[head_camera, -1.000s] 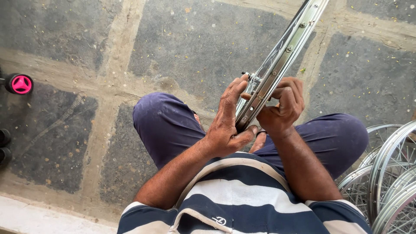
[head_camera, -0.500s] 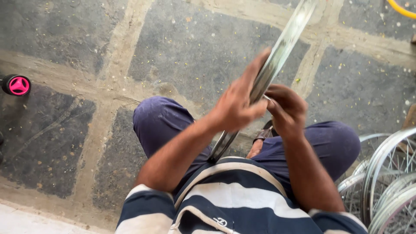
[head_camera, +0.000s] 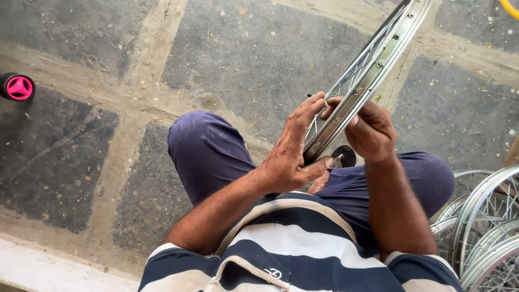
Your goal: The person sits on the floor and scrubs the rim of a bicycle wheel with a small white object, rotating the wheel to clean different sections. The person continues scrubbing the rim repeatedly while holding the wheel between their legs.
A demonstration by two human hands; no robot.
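A silver bicycle wheel rim (head_camera: pixel 378 57) with thin spokes stands on edge between my knees and runs up to the top right. My left hand (head_camera: pixel 292 151) grips its lower part, thumb under the rim and fingers laid over the spokes. My right hand (head_camera: pixel 370 130) is closed on the rim's other side, fingertips pinched at a small dark tool or spoke end (head_camera: pixel 319 100) near the rim. I sit in dark blue trousers and a striped shirt.
Several more silver rims (head_camera: pixel 481 221) are stacked at the right edge. A small black wheel with a pink hub (head_camera: pixel 17 87) lies at the far left on the stone-slab floor. A yellow hose piece (head_camera: pixel 508 8) shows at the top right corner.
The view has shifted slightly and the rim has turned in my hands. My left hand slid from an upright grip to lying along the rim, and my right hand moved up to the spokes.
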